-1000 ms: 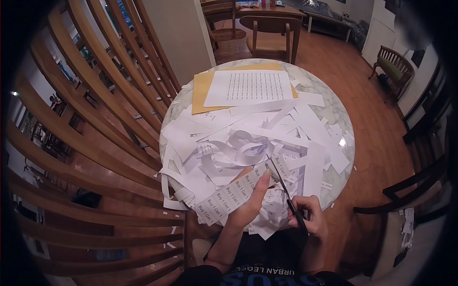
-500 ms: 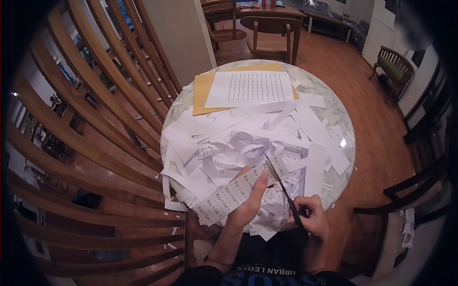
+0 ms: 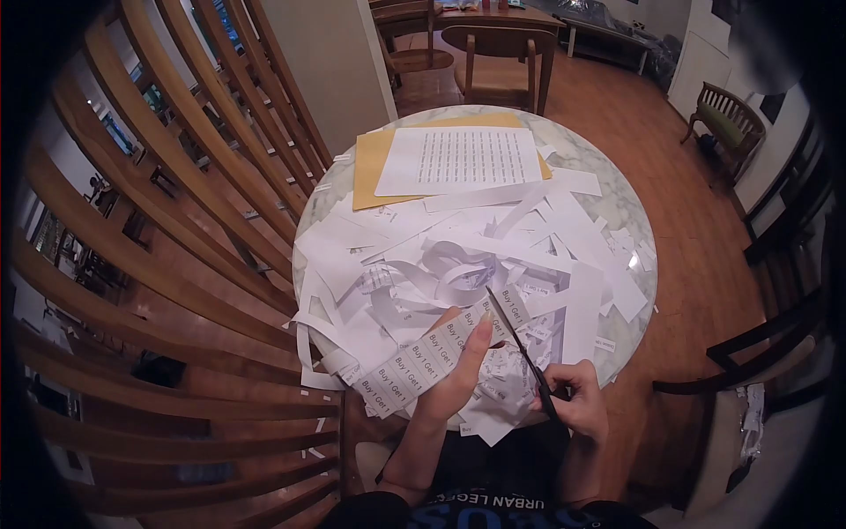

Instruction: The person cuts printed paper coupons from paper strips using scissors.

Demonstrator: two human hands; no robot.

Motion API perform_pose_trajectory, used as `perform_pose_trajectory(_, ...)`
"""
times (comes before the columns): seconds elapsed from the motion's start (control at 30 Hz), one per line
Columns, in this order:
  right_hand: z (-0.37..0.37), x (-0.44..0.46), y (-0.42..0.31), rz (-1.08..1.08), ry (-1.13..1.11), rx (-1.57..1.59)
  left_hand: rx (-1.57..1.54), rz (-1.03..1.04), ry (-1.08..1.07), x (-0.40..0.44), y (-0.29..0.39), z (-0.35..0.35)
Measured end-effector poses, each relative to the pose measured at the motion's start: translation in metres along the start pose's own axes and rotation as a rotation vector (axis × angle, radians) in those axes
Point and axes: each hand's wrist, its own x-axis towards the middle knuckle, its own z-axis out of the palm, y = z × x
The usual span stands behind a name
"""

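Observation:
My left hand (image 3: 460, 375) is closed on a printed paper strip (image 3: 412, 363), thumb on top. The strip is tilted and carries rows of "Buy 1 Get 1" labels. My right hand (image 3: 575, 401) grips the black handles of a pair of scissors (image 3: 529, 357). Their blades lie across the strip's upper right end, just beyond my left thumb, with one label (image 3: 511, 307) on the far side of them. Below the blades, a heap of small cut labels (image 3: 504, 377) lies near the table's front edge.
Loose white paper strips (image 3: 454, 282) cover much of the round marble table (image 3: 608, 189). A printed sheet (image 3: 458, 161) rests on a yellow envelope (image 3: 368, 181) at the back. Wooden slats (image 3: 167, 212) rise on the left; a chair (image 3: 495, 66) stands behind the table.
The scissor blades have closed further across the strip's end, and the handles have come together a little. My left hand and the strip have barely shifted.

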Motion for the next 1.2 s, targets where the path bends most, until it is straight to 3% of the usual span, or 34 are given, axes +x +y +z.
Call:
perform_pose_trajectory(0.27,0.003,0.001,-0.004,0.038,0.024,-0.025,-0.116,-0.127,-0.095,-0.001,-0.005,-0.002)
perform_pose_trajectory(0.37,0.001,0.001,0.004,0.054,0.01,0.081,-0.134,-0.114,-0.115,-0.001,-0.002,0.0)
perform_pose_trajectory(0.47,0.0,0.002,0.007,-0.058,-0.06,0.103,-0.355,-0.24,-0.06,-0.005,0.003,0.005)
perform_pose_trajectory(0.57,0.007,0.001,-0.005,-0.043,0.023,0.329,-0.469,-0.266,-0.003,-0.01,0.003,0.005)
perform_pose_trajectory(0.63,0.017,0.004,-0.015,-0.078,0.143,0.415,-0.105,-0.2,-0.181,-0.015,-0.004,-0.002)
perform_pose_trajectory(0.67,0.019,0.005,-0.017,-0.115,0.264,0.496,-0.107,-0.203,-0.188,-0.015,-0.006,-0.003)
perform_pose_trajectory(0.73,0.016,0.003,-0.013,-0.155,0.32,0.488,0.134,-0.106,-0.476,-0.011,0.0,0.001)
perform_pose_trajectory(0.87,0.009,-0.001,-0.015,-0.097,0.424,0.448,0.195,-0.096,-0.596,-0.011,0.004,0.009)
perform_pose_trajectory(1.0,0.002,-0.005,-0.012,-0.122,0.494,0.45,0.13,-0.152,-0.54,-0.011,0.007,0.01)
perform_pose_trajectory(1.1,0.002,-0.005,-0.012,-0.155,0.487,0.425,0.263,-0.118,-0.579,-0.008,0.006,0.004)
perform_pose_trajectory(1.2,0.005,-0.003,-0.008,-0.132,0.543,0.39,0.201,-0.077,-0.417,-0.011,0.002,0.002)
